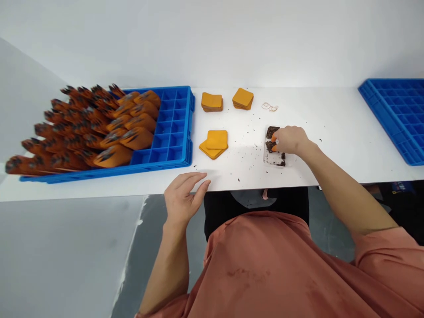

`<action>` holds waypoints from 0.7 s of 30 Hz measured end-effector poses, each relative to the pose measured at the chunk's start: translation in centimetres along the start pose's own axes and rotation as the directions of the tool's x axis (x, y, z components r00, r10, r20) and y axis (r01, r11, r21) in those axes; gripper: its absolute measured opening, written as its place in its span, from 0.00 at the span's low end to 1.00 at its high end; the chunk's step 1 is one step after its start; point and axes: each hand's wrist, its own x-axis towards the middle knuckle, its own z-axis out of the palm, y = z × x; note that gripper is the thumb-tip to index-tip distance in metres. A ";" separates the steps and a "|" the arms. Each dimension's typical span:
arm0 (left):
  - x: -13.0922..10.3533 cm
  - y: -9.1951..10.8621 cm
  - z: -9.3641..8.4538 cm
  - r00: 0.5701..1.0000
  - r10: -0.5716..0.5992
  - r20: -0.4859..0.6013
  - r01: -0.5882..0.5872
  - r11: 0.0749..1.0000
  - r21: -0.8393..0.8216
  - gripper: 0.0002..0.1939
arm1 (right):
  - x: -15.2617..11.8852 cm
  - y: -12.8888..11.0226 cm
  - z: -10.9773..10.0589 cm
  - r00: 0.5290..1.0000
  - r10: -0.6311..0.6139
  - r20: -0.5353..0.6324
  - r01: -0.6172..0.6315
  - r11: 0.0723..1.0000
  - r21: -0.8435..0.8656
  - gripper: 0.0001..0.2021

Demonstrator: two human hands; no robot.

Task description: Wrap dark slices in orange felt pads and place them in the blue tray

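Right hand (291,138): dips curled fingers into clear tray (269,160) on table (298,172), obscuring any grip on dark material (270,131) | left hand (182,196): hovers open near yellow squares (217,139) | rightmost blue crate (386,117): cut off

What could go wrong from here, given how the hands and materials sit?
The right hand, working in the clear tray, might scatter more dark crumbs, as some already dot the table.
The left hand could nudge the fanned yellow stack nearby.
Drifting crumbs might dirty that stack too.
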 end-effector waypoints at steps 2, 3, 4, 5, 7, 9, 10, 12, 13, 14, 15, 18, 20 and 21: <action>0.0 0.2 0.1 1.000 0.004 0.005 -0.004 1.000 0.002 0.05 | 0.1 0.0 0.0 1.000 -0.020 0.006 0.020 1.000 0.017 0.22; 0.0 0.3 0.2 1.000 0.006 0.009 -0.006 1.000 0.001 0.05 | 0.1 0.0 -0.1 1.000 -0.029 0.009 0.029 0.999 0.023 0.23; -0.1 0.4 0.2 1.000 0.007 0.013 -0.007 1.000 0.000 0.05 | 0.2 -0.1 -0.1 0.999 -0.035 0.013 0.035 0.999 0.025 0.24; -0.1 0.5 0.3 1.000 0.007 0.017 -0.007 1.000 -0.003 0.05 | 0.2 -0.2 0.0 0.999 -0.039 0.018 0.038 0.999 0.025 0.25; -0.1 0.6 0.4 1.000 -0.004 0.029 0.004 1.000 -0.011 0.04 | 0.4 -0.5 0.0 0.999 -0.037 0.028 0.037 0.999 0.019 0.26; 0.0 0.8 0.5 0.999 -0.028 0.044 0.029 0.999 -0.020 0.05 | 0.6 -0.7 0.1 0.999 -0.034 0.038 0.033 0.999 0.016 0.27; 0.0 0.9 0.5 0.998 -0.042 0.051 0.043 0.999 -0.024 0.05 | 0.7 -0.8 0.1 0.999 -0.032 0.042 0.031 0.999 0.018 0.26; 0.2 1.0 0.6 0.997 -0.055 0.060 0.058 0.998 -0.037 0.06 | 0.9 -0.9 0.1 0.999 -0.030 0.044 0.029 0.999 0.025 0.25; 0.2 1.0 0.6 0.997 -0.055 0.061 0.058 0.997 -0.044 0.06 | 0.9 -0.9 0.0 0.999 -0.030 0.044 0.029 0.999 0.032 0.24; 0.3 1.0 0.6 0.997 -0.055 0.063 0.058 0.997 -0.050 0.06 | 0.9 -0.8 -0.1 0.999 -0.030 0.043 0.028 0.999 0.038 0.23; 0.3 1.1 0.7 0.996 -0.057 0.065 0.061 0.997 -0.053 0.06 | 0.9 -0.7 -0.3 0.999 -0.031 0.043 0.029 0.999 0.045 0.23; 0.4 1.1 0.6 0.993 -0.086 0.083 0.090 0.995 -0.045 0.08 | 0.8 -0.1 -0.9 0.999 -0.030 0.031 0.028 0.997 0.069 0.20; 0.7 1.0 0.6 0.991 -0.099 0.091 0.103 0.994 -0.039 0.09 | 0.5 0.5 -1.3 0.999 -0.029 0.017 0.027 0.994 0.105 0.15; 1.1 1.0 0.6 0.990 -0.103 0.094 0.106 0.994 -0.036 0.09 | 0.4 0.8 -1.5 0.999 -0.030 0.014 0.028 0.991 0.129 0.13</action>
